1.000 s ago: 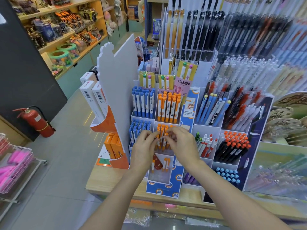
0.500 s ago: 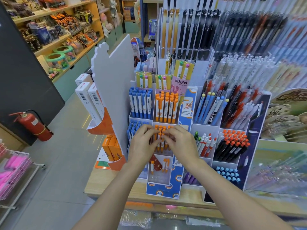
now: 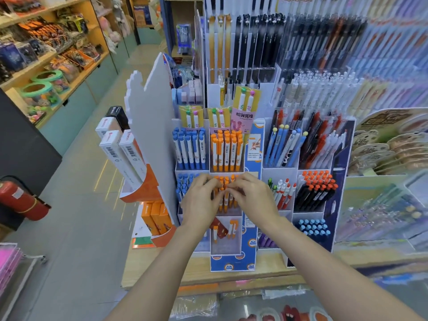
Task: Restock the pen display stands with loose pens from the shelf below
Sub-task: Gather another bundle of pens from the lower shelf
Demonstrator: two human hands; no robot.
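Orange pens (image 3: 225,193) stand in middle-tier compartment of blue display stand (image 3: 251,249) at counter (image 3: 162,272) front edge; left hand (image 3: 199,203) and right hand (image 3: 252,196) grips both pinching their tops. Fuller orange row (image 3: 227,151) behind.

Orange pens (image 3: 225,156): smooth glossy plastic, white barrels. Display stand (image 3: 251,230) holding them: printed card, slight sheen. Tabletop (image 3: 162,274) under stand: pale wood, matt. Floor (image 3: 81,228) left of stand: smooth tile, light reflected. Fire extinguisher (image 3: 20,200) further left: glossy red metal.
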